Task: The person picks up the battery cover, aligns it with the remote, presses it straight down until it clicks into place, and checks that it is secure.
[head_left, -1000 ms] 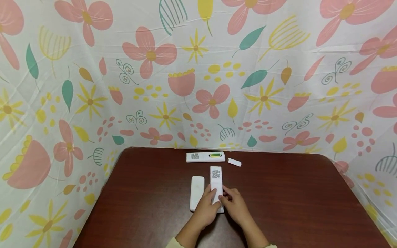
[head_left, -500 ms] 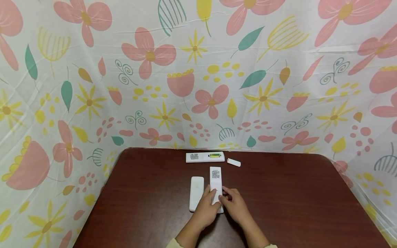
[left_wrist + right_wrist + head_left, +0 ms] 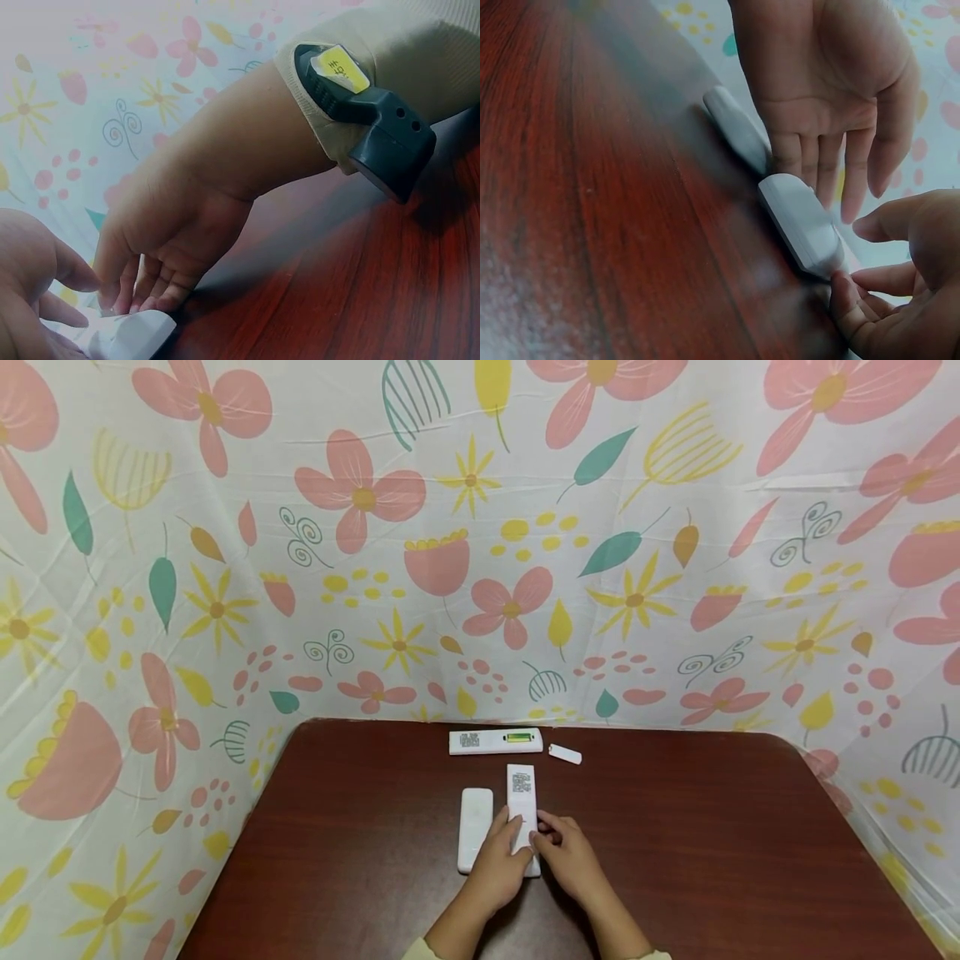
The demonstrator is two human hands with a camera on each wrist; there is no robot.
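A white remote control [image 3: 521, 787] lies back side up on the table, its printed code at the far end. My left hand [image 3: 497, 864] holds it from the left, fingers along that edge and thumb over the back. On the right side my right hand [image 3: 570, 856] grips the same remote, thumb near its lower back and fingertips at the edge. In the right wrist view, the near end of this remote shows between my left hand [image 3: 825, 97] and right hand [image 3: 915, 277]. Both hands hide much of its lower half.
Close to my left hand lies another white remote [image 3: 476, 828]. At the back, a third remote [image 3: 487, 742] has its battery compartment open, with a green battery [image 3: 518, 737] inside. Beside it lies a small white battery cover [image 3: 565, 753]. Patterned cloth [image 3: 510, 543] hangs behind the brown table [image 3: 360, 827].
Both hands stay on the remote in nearly the same place. The whole view shifts very slightly; the other things have not moved.
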